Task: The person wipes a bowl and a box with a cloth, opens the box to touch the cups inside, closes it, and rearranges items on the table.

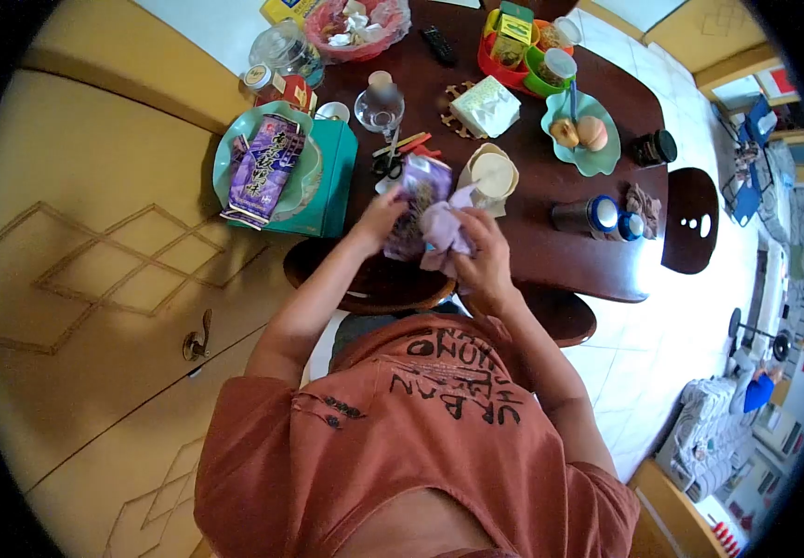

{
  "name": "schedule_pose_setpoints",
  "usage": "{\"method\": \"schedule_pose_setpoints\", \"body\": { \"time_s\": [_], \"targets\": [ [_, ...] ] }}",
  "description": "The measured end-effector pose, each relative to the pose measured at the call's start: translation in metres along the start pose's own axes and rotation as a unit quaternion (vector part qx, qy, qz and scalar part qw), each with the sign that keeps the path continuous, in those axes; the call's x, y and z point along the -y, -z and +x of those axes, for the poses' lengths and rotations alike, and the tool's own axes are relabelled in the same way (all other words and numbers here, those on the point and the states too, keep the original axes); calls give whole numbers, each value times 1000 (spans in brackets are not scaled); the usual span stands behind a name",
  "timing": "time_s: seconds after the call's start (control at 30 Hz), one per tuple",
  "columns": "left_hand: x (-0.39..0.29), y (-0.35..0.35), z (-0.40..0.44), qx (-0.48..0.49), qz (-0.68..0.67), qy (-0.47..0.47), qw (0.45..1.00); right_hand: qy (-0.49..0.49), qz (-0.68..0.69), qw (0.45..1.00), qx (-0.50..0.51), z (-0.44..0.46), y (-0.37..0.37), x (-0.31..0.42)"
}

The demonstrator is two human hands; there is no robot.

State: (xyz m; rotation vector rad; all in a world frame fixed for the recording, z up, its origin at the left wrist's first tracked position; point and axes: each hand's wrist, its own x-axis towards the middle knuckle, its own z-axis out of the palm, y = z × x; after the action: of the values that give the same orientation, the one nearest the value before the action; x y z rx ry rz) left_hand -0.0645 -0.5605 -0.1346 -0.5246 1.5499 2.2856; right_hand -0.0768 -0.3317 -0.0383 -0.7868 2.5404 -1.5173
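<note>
At the near edge of the table, my left hand (pixel 381 221) is closed on the left side of a purple printed snack packet (pixel 423 177). My right hand (pixel 486 249) grips a crumpled pale purple cloth (pixel 441 228), which lies against the packet and covers part of it. Just beyond my right hand stands a round cream-coloured container (pixel 494 173). Behind my left hand are black-handled scissors (pixel 387 166). More purple packets (pixel 267 172) lie in a pale green scalloped dish (pixel 304 177) on my left, on top of a teal box (pixel 335 191).
A glass bowl (pixel 379 113), a tissue pack (pixel 486 107) and a red plastic-lined basket (pixel 357 54) stand farther back. To the right are a green fruit dish (pixel 591 163), a dark jar (pixel 653 147) and a blue-lidded flask (pixel 588 215). Stools (pixel 360 288) line the near edge.
</note>
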Motion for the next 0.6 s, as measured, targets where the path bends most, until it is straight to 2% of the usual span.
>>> {"method": "schedule_pose_setpoints", "body": {
  "time_s": [0.07,0.13,0.2,0.23,0.27,0.33,0.37,0.4,0.47,0.5,0.53,0.6],
  "targets": [
    [-12,-28,-45,59,-152,27,986,59,-50,996,41,10,-16,11],
    [-5,-29,-70,69,115,-42,990,103,-108,989,25,19,-29,1],
    [0,-29,-84,130,-119,17,984,29,-159,986,-25,30,-38,-27],
    [0,-25,-91,135,-156,21,978,-56,-123,991,-8,36,-34,-40],
    [-1,-21,-98,139,-192,27,971,-64,-87,993,-54,40,-37,-66],
    [-13,-21,-107,62,-214,-40,974,-219,93,969,-65,52,-24,-47],
    [-21,-20,-111,12,-200,-73,977,-185,218,952,-105,49,-41,-81],
    [-28,-21,-112,9,-254,-83,964,-183,218,953,-102,49,-46,-77],
    [-27,-21,-105,-51,-304,-128,943,-255,385,887,-23,44,-62,-67],
    [-27,-20,-101,-52,-305,-131,942,-273,498,822,51,35,-73,-53],
    [-28,-19,-97,-89,-293,-151,940,-250,503,819,116,30,-85,-47],
    [-39,-6,-101,-135,-276,-178,935,-258,582,735,234,18,-90,-24]
  ]
}}
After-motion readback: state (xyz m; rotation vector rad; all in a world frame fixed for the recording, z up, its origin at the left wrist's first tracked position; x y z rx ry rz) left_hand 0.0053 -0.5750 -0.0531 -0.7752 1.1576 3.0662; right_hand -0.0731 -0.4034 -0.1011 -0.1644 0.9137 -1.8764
